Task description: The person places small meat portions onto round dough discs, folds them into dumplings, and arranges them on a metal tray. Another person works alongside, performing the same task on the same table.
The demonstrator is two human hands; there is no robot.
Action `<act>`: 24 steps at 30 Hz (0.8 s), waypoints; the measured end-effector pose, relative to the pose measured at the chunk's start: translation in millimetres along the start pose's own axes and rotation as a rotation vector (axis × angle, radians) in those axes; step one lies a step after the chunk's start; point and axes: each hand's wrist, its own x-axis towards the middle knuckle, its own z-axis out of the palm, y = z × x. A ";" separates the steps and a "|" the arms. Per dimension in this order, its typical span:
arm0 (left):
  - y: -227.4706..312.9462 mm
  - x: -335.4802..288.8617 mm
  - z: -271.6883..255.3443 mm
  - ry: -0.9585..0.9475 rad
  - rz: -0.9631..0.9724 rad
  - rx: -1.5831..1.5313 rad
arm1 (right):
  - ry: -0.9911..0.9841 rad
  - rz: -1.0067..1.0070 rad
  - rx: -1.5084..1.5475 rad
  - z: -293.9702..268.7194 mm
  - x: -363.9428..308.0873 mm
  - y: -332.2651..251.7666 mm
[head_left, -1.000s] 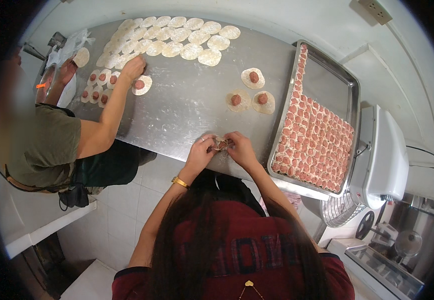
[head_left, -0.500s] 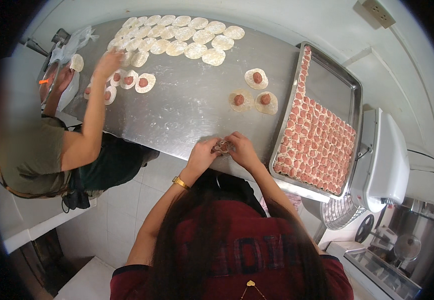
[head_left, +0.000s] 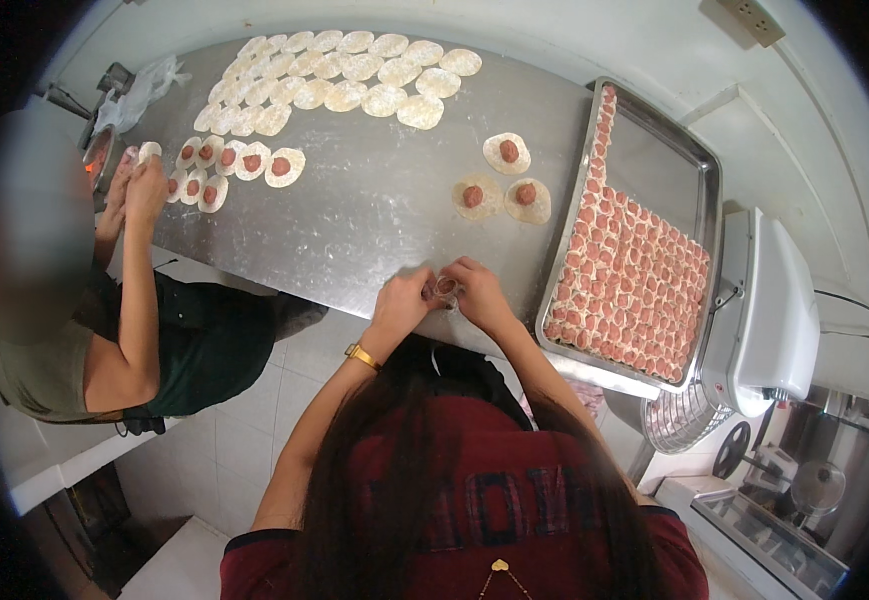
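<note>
A small open-topped dumpling [head_left: 446, 287], with pink meat filling inside a gathered pale wrapper, sits between my hands above the near edge of the steel table [head_left: 355, 190]. My left hand [head_left: 404, 302] pinches its left side, and my right hand [head_left: 479, 297] has its fingers closed around the right side. Beyond them on the tabletop lie three round wrappers, each topped with a ball of meat; the nearest on the right is a filled wrapper [head_left: 528, 200]. To my right, a large metal tray [head_left: 668, 145] holds tight rows of finished dumplings [head_left: 635, 290].
Plain floured wrappers [head_left: 360, 67] overlap in rows at the far side. Several meat-topped wrappers [head_left: 253, 162] lie at the left, by a co-worker whose hands [head_left: 142, 195] hold a wrapper. A white machine [head_left: 775, 310] with a wire guard stands right of the tray.
My fingers have shifted slightly around the dumpling, and its top looks rounder. The co-worker's reaching hand has drawn back from the wrappers to their other hand.
</note>
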 end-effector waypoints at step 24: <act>-2.8 -9.0 -3.3 0.088 0.073 -0.164 | 0.118 -0.092 0.045 5.9 -4.0 -10.6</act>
